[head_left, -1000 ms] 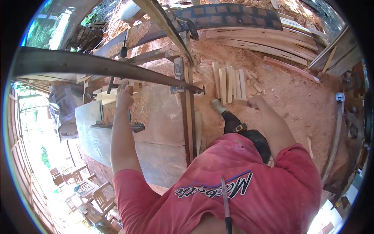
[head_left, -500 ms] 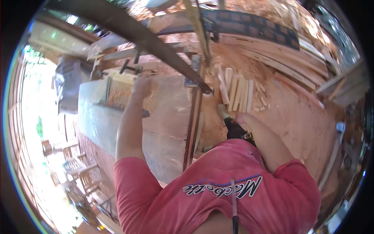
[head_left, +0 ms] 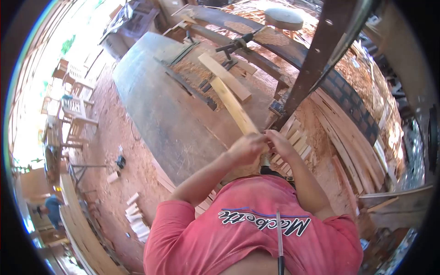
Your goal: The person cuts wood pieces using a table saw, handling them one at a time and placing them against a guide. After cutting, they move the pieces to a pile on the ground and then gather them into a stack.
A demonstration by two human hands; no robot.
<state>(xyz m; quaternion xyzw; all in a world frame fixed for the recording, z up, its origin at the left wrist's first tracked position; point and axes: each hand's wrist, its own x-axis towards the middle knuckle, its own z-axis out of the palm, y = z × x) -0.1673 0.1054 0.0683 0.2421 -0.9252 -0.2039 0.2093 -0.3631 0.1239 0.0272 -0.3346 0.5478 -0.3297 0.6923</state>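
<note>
Both hands meet at the near end of a pale wooden strip (head_left: 234,106), close in front of my red shirt. My left hand (head_left: 247,147) is closed round that end, and the strip points away over the worktable (head_left: 188,119). My right hand (head_left: 278,143) has its fingers pinched together at the same end, touching or nearly touching the left; exactly what they grip is partly hidden. Just beyond the strip, a second pale wooden piece (head_left: 225,77) lies on the table among wood shavings (head_left: 190,71).
A long dark metal beam (head_left: 321,55) slants across the upper right. Cut wooden pieces (head_left: 298,140) lie on the ground beyond my right hand, with long planks (head_left: 348,137) farther right. A clamp-like tool (head_left: 236,44) sits at the table's far side. Wooden chairs (head_left: 75,107) stand left; a person (head_left: 52,211) is lower left.
My left hand has come back from the table's far side toward my body, now holding the wooden strip. My right hand has risen from my side to join it. The view has turned.
</note>
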